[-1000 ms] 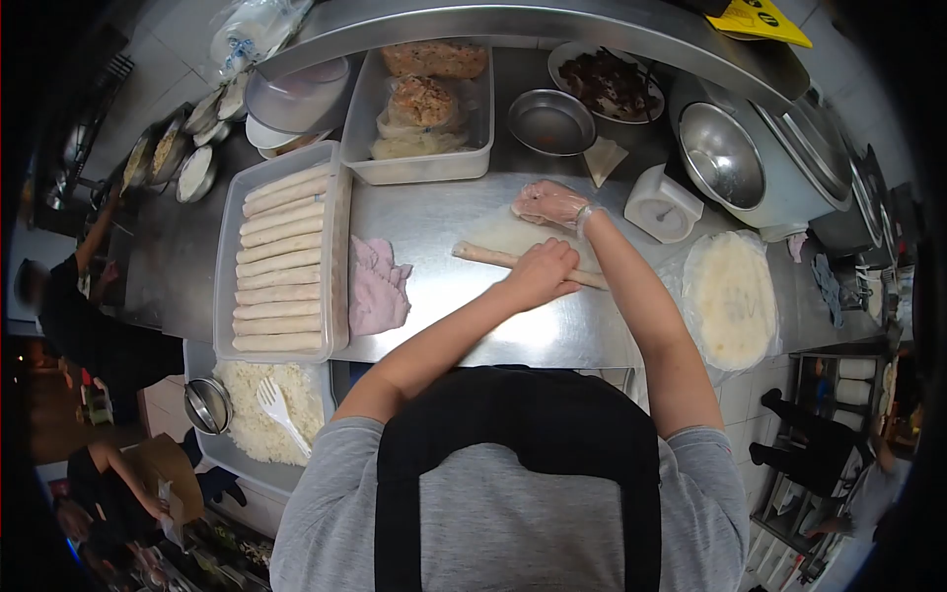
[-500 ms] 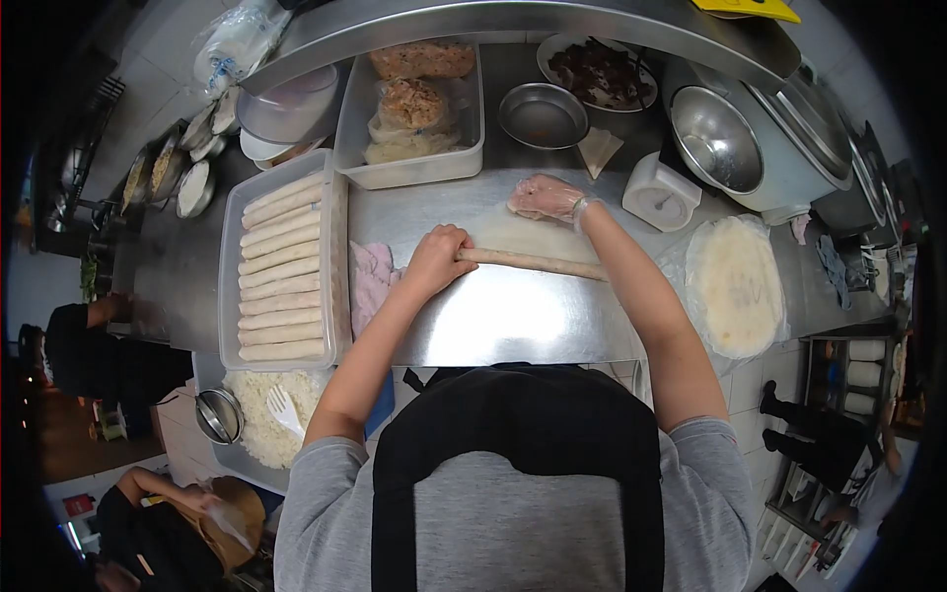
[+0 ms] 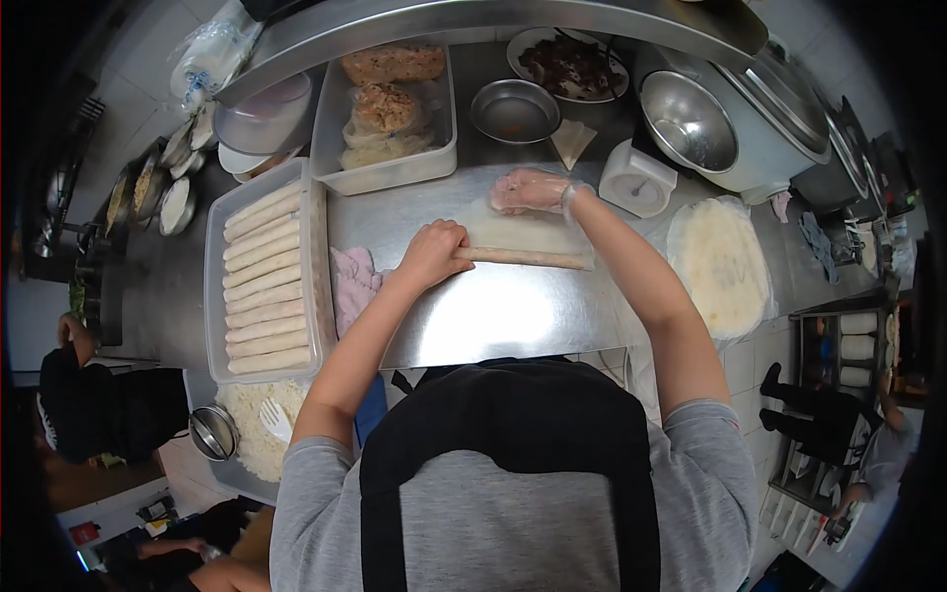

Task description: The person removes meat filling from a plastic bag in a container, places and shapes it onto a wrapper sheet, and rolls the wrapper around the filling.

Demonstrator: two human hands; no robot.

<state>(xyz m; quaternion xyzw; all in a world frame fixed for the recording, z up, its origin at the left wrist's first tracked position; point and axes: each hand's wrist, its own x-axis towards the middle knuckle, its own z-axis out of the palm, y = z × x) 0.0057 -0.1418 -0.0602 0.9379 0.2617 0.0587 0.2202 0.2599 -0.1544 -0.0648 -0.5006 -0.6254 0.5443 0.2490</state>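
Note:
A long, thin filled roll (image 3: 528, 258) lies across the steel counter, its near side partly wrapped in a pale translucent wrapper sheet (image 3: 528, 233). My bare left hand (image 3: 436, 251) is closed on the roll's left end. My right hand (image 3: 531, 190), in a clear plastic glove, is over the sheet's far edge with its fingers curled together; whether it holds anything is hidden. To the left, a plastic tub (image 3: 318, 281) contains several finished rolls (image 3: 264, 281) in a row. A stack of round wrappers (image 3: 720, 266) in plastic sits to the right.
Behind my hands stand a tub (image 3: 395, 178) of bagged filling, a metal bowl (image 3: 515, 111), a plate (image 3: 592, 97) of dark food and a white scale (image 3: 637, 179). A pink cloth (image 3: 355, 281) lies by the roll tub. A shelf edge (image 3: 473, 32) overhangs the back. Other people are nearby.
The view has shifted slightly, so the counter items sit further left. My left hand stays on the roll's end, and my right hand remains at the sheet's far edge.

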